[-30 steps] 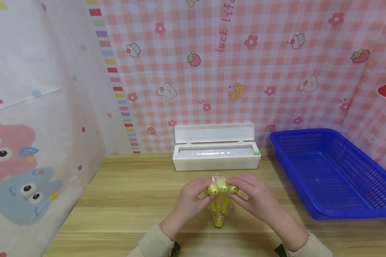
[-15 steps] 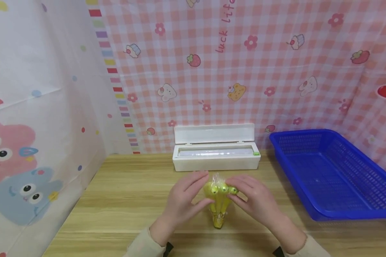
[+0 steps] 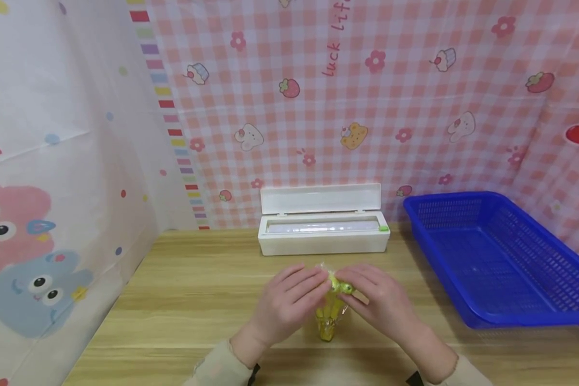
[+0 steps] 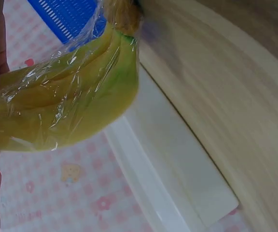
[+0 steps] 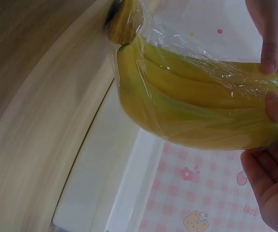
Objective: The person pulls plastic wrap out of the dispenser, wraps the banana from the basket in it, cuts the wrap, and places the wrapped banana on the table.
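Note:
A bunch of yellow-green bananas (image 5: 197,96) is wrapped in clear plastic film, with its brown stem end bare. In the head view, the bunch (image 3: 326,327) points its stem toward the person, above the wooden table. My right hand (image 3: 383,297) grips the far end, thumb on the near side and fingers beneath. My left hand (image 3: 289,303) lays its nearly straight fingers over the left banana tips, pressing the film there. Loose film (image 4: 83,36) wrinkles along the bunch in the left wrist view. The left thumb is hidden in the head view.
Behind the hands stands a white film-dispenser box (image 3: 323,245) with its lid raised and a roll inside. A blue plastic basket (image 3: 444,284) sits at the right. The wooden table (image 3: 173,311) meets patterned cloth walls at the back and left.
My left hand first drew away from the banana tips to the left, then came back and laid its fingers over them. The right hand has kept its grip.

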`<action>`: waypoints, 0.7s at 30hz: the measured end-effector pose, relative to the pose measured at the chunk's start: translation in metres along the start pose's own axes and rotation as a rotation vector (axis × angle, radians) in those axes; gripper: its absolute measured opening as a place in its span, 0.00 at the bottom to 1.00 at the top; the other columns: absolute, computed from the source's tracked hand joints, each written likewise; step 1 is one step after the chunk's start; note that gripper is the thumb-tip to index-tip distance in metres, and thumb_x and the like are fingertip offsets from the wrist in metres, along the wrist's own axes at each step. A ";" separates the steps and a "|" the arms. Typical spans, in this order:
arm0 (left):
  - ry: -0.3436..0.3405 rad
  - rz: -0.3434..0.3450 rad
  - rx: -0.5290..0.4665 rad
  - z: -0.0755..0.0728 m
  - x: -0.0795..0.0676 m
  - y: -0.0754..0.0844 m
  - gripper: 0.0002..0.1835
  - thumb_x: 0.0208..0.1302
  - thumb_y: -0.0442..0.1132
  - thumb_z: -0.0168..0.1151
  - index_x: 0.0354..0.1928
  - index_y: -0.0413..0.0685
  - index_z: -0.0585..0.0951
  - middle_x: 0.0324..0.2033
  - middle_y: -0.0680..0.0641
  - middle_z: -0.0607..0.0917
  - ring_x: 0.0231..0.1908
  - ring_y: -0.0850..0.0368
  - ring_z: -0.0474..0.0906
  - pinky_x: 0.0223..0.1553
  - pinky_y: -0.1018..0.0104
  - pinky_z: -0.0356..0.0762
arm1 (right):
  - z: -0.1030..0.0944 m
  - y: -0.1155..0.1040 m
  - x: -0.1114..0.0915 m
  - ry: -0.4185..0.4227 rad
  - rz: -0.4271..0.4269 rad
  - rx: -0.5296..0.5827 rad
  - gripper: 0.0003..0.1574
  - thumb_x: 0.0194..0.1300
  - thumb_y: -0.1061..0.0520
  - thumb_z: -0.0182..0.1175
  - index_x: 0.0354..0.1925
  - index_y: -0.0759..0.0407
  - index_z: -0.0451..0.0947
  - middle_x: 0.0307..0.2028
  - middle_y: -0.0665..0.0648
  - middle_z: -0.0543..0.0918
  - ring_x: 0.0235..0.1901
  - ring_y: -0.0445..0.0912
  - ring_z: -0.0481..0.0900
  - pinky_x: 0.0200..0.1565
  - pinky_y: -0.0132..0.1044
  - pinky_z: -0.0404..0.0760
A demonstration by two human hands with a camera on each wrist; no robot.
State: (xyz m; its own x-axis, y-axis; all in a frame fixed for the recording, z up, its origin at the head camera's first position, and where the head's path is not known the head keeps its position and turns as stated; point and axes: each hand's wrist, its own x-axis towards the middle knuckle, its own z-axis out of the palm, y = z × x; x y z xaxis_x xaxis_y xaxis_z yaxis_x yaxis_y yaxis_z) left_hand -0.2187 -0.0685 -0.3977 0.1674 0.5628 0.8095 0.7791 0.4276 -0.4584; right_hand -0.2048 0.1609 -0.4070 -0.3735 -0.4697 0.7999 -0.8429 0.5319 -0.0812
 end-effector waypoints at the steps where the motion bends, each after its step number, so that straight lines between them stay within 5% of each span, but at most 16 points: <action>1: -0.016 -0.025 -0.016 0.001 -0.002 0.000 0.13 0.63 0.38 0.66 0.47 0.41 0.85 0.47 0.44 0.87 0.48 0.52 0.84 0.57 0.56 0.77 | 0.000 0.000 0.000 0.001 -0.001 0.000 0.22 0.72 0.44 0.57 0.48 0.60 0.83 0.44 0.56 0.86 0.46 0.51 0.83 0.51 0.42 0.81; 8: -0.130 -0.240 -0.185 0.004 -0.006 0.006 0.25 0.51 0.37 0.76 0.53 0.37 0.82 0.48 0.42 0.86 0.48 0.53 0.84 0.59 0.58 0.75 | 0.002 -0.002 0.001 0.015 -0.011 0.010 0.20 0.70 0.46 0.60 0.48 0.60 0.83 0.45 0.56 0.86 0.45 0.51 0.84 0.51 0.43 0.82; 21: -0.333 -0.462 -0.224 -0.001 0.012 0.015 0.21 0.55 0.40 0.74 0.50 0.41 0.82 0.43 0.46 0.88 0.44 0.56 0.84 0.56 0.63 0.77 | 0.003 -0.007 0.003 0.043 -0.044 0.033 0.20 0.72 0.46 0.57 0.49 0.60 0.83 0.45 0.56 0.86 0.45 0.52 0.84 0.49 0.44 0.83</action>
State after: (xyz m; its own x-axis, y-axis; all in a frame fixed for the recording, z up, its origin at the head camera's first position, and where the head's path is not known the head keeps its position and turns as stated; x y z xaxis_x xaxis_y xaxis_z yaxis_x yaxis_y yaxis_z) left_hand -0.2049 -0.0563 -0.3946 -0.3883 0.5611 0.7310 0.8402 0.5414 0.0307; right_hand -0.2016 0.1535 -0.4060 -0.3195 -0.4611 0.8278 -0.8708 0.4874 -0.0646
